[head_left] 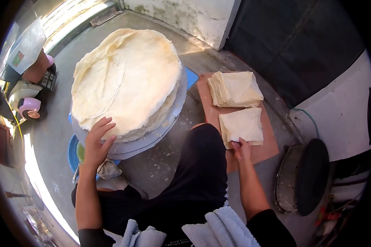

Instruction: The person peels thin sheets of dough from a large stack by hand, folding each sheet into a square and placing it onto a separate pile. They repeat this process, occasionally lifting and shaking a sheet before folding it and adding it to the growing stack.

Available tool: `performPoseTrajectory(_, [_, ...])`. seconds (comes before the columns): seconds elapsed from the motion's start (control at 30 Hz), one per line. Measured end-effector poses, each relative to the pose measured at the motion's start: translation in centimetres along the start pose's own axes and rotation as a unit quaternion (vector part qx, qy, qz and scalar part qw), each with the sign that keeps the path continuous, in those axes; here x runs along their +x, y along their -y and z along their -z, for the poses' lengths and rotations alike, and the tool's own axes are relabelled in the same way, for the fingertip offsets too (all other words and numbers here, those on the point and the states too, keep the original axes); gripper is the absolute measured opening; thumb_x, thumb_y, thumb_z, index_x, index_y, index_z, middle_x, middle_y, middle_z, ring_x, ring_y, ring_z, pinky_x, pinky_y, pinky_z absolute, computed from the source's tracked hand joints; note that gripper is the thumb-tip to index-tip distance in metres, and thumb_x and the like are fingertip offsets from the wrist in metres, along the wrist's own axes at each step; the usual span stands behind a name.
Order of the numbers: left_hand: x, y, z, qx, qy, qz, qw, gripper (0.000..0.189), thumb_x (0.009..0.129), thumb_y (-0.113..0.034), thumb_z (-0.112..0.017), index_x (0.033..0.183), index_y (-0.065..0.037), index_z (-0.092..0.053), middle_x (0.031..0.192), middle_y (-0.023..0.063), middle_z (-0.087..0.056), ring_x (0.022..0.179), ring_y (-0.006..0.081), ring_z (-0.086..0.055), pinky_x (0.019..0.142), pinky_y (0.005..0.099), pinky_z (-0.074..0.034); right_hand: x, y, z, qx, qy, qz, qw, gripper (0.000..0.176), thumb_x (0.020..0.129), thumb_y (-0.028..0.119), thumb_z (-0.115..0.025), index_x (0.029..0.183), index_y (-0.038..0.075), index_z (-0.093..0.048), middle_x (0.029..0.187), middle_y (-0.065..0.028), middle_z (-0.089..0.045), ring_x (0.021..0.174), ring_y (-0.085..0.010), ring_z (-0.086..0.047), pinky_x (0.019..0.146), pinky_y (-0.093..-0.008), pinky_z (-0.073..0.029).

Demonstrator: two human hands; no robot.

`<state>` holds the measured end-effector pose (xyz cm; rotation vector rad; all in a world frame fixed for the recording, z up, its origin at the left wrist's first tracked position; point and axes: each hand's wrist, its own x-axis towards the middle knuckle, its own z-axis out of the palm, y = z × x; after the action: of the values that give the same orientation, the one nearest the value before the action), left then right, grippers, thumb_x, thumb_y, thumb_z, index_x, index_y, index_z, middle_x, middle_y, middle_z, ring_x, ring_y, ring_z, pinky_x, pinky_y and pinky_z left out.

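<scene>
A tall stack of large, round, thin dough sheets (132,82) rests on a round grey board (144,150). My left hand (98,142) is at the near edge of this stack, its fingers spread and holding nothing. To the right, a folded dough sheet (241,123) lies on the nearer of two square piles. My right hand (242,150) pinches its near edge, thumb on top and fingers partly hidden beneath. Behind it is the other pile of folded sheets (237,88). Both piles sit on a reddish-brown board (257,152).
A blue basin (73,152) and a crumpled cloth (109,169) are below the round board at left. A round dark drum-like object (311,177) stands at the right. A motor scooter (29,107) is parked at the far left. A dark screen (292,45) hangs behind the piles.
</scene>
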<state>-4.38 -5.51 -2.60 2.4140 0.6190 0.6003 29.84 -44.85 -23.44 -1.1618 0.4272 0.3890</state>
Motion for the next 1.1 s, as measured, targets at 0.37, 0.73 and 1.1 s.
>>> performPoseTrajectory(0.37, [-0.3, 0.0, -0.1, -0.003, 0.027, 0.010, 1.000, 0.039, 0.079, 0.000, -0.073, 0.117, -0.005, -0.069, 0.131, 0.0136, -0.063, 0.131, 0.0331, -0.052, 0.108, 0.0410, -0.041, -1.4, 0.3, 0.3, -0.176, -0.089, 0.026, 0.980, 0.032, 0.090, 0.009, -0.059, 0.120, 0.004, -0.049, 0.085, -0.0096, -0.064, 0.049, -0.0178, -0.062, 0.037, -0.0257, -0.046])
performPoseTrajectory(0.73, [-0.4, 0.3, 0.1, 0.005, 0.021, -0.009, 1.000, 0.039, 0.078, -0.001, -0.073, 0.117, -0.005, -0.069, 0.130, 0.0130, -0.063, 0.129, 0.0325, -0.054, 0.107, 0.0406, -0.043, 5.9, 4.9, 5.3, -0.093, -0.252, 0.043, 0.962, 0.008, 0.086, 0.006, -0.065, 0.090, 0.001, -0.061, 0.068, -0.0065, -0.059, 0.045, -0.0131, -0.051, 0.035, -0.0276, -0.033])
performPoseTrajectory(1.1, [-0.5, 0.8, -0.1, 0.008, 0.019, -0.009, 1.000, 0.039, 0.078, -0.004, -0.074, 0.117, -0.007, -0.069, 0.128, 0.0135, -0.064, 0.128, 0.0336, -0.054, 0.107, 0.0410, -0.043, 1.5, 4.7, 2.0, -0.621, -0.097, 0.429, 0.649, 0.055, 0.093, 0.019, -0.061, 0.140, -0.003, -0.044, 0.142, -0.0221, -0.046, 0.131, -0.0396, -0.044, 0.109, -0.0493, -0.035])
